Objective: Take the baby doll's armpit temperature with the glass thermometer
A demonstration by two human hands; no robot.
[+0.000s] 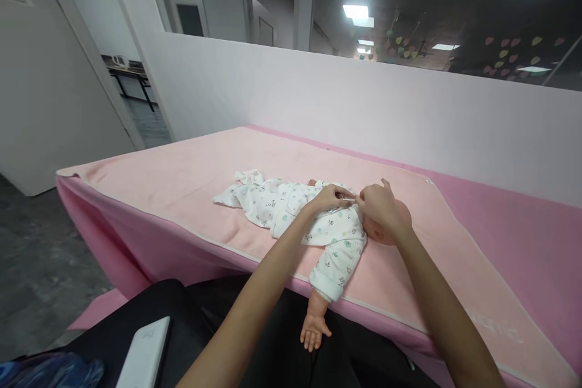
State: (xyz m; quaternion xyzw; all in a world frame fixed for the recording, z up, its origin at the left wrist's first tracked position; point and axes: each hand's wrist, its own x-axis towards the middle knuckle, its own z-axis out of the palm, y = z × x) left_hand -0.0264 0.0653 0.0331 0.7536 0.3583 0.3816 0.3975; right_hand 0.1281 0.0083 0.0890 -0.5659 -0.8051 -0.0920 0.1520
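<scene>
Together, the left hand (334, 199) and right hand (378, 203) form a closed grip, fingers pinching a thin white strip (348, 199) at the doll's chest. The right hand covers much of the doll's head, and the left forearm (268, 273) crosses in front of its body. The doll (330, 231) lies on its back on a pale pink mat (182, 173) over the pink-draped bench (509, 218). It wears a white suit (270, 201) printed with small motifs; its near arm hangs past the mat's edge. Beyond the doll rises a white wall (291, 88); past its leg end is a door (59, 91). A flat white object (143, 353) and blue fabric (52, 371) lie between doll's leg end and person.
</scene>
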